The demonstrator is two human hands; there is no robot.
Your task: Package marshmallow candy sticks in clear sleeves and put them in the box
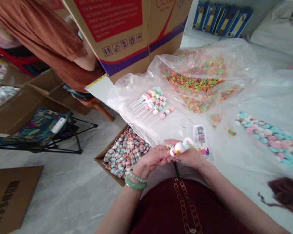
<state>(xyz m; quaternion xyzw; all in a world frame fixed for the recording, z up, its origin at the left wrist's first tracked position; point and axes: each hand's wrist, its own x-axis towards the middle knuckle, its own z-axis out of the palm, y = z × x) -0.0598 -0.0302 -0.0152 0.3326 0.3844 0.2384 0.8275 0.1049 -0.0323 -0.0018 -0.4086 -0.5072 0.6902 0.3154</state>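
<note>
My left hand [154, 158] and my right hand [189, 157] meet in front of my lap, both pinched on one marshmallow skewer [181, 146] with white, pink and pale green pieces. My left wrist wears a green bangle [135, 184] and a bead bracelet. On the clear plastic sheet [127, 91] beyond my hands lies a row of finished skewers [154, 99] on white sticks. A small printed label [200, 136] lies just past my right hand.
A heap of colourful ring cereal [196, 83] sits in an open plastic bag. Loose pastel marshmallows [271, 136] lie at the right. A box of wrapped candy [125, 152] stands on the floor. A large cardboard carton [127, 29] and another person's orange sleeve [44, 35] are at the back left, with a folding chair [39, 130] below them.
</note>
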